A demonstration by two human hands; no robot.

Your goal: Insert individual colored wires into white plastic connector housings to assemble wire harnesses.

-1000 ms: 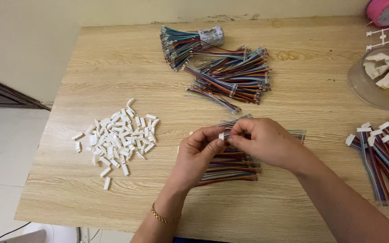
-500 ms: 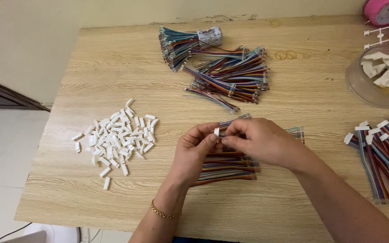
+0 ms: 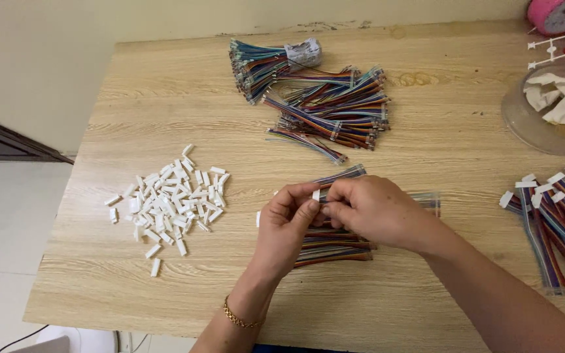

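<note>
The step in hand looks like seating a small white connector point(image 3: 316, 195) onto the end of a coloured ribbon cable point(image 3: 341, 174). To do it well, the person would likely keep the cable end flat and square to the housing, press straight in without twisting, and grip close to the tip so the thin wires do not buckle.

Both hands meet just above the surface point(image 3: 426, 131), near its front edge. The left hand point(image 3: 287, 225) is closed in a pinch, thumb and forefinger clamped on the connector. The right hand point(image 3: 377, 210) is curled shut around the cable end, its fingertips touching those of the left. The cable runs up and away from the hands, its far end resting on the wood.

Under the hands lies a small bundle of cables point(image 3: 331, 245). To the left, well apart, sits a loose pile of connectors point(image 3: 168, 199). Farther back lies a large heap of cables point(image 3: 325, 101), some tied together. At the right edge lie finished cables point(image 3: 557, 216) with white ends, and behind them a clear bowl point(image 3: 524, 124) of white scraps.
</note>
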